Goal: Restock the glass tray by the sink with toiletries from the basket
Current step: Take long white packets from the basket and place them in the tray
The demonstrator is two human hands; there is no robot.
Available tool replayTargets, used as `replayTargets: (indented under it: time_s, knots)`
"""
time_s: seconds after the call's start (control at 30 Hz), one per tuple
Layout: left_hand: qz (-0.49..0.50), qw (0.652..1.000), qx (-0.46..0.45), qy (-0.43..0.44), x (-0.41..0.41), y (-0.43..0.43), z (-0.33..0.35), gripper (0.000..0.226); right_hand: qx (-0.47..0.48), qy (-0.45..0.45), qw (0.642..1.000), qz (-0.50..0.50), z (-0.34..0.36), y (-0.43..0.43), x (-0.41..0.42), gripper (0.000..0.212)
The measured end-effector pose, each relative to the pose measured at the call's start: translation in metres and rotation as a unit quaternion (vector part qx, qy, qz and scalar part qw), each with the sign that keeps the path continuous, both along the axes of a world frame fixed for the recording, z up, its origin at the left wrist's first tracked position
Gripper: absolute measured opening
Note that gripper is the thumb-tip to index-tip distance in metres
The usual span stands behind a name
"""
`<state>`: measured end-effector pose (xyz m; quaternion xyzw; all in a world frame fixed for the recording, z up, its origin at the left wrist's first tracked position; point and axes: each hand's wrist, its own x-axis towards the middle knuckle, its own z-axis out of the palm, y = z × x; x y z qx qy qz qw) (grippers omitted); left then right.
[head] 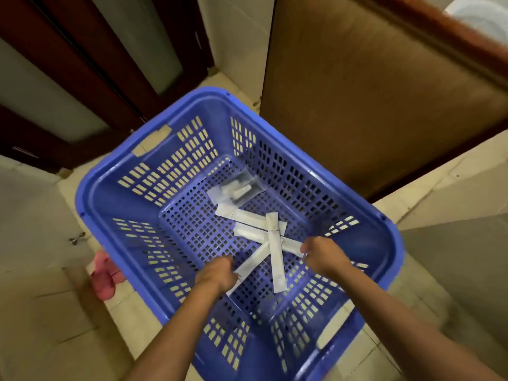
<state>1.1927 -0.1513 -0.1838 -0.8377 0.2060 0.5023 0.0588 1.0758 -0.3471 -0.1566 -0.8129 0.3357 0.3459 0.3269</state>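
Several sachets (275, 259), inside blue basket (118, 204) (perforated)

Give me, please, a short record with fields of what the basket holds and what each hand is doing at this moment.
place: blue basket on a tiled floor
contents: several long white packets lying crossed; a clear pouch of small items at the far end
left hand: fingers curled on the near end of one white packet
right hand: pinches the end of another white packet
beside the basket: pink item on its left, kind unclear
glass tray: not in view
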Motion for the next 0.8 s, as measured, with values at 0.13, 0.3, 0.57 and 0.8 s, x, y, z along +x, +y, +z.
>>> replayTargets:
  time_s: [0.13,0.3,0.57,0.8]
  knots:
    - [0.009,1.000,0.000,0.015,0.007,-0.009,-0.059,0.037,-0.007,0.046,0.997,-0.054,-0.064,0.018,0.025,0.036]
    - [0.020,0.999,-0.028,-0.036,0.003,-0.023,-0.118,0.051,0.011,0.075,0.978,-0.195,-0.135,0.034,0.043,0.029]
    - [0.104,0.989,-0.081,-0.066,-0.015,-0.030,-0.154,0.032,0.049,0.062,0.957,-0.280,-0.178,0.044,0.043,0.049]
    - [0.229,0.967,-0.102,-0.040,-0.017,-0.030,-0.155,0.025,0.089,0.046,0.954,-0.281,-0.172,0.049,0.037,0.029]
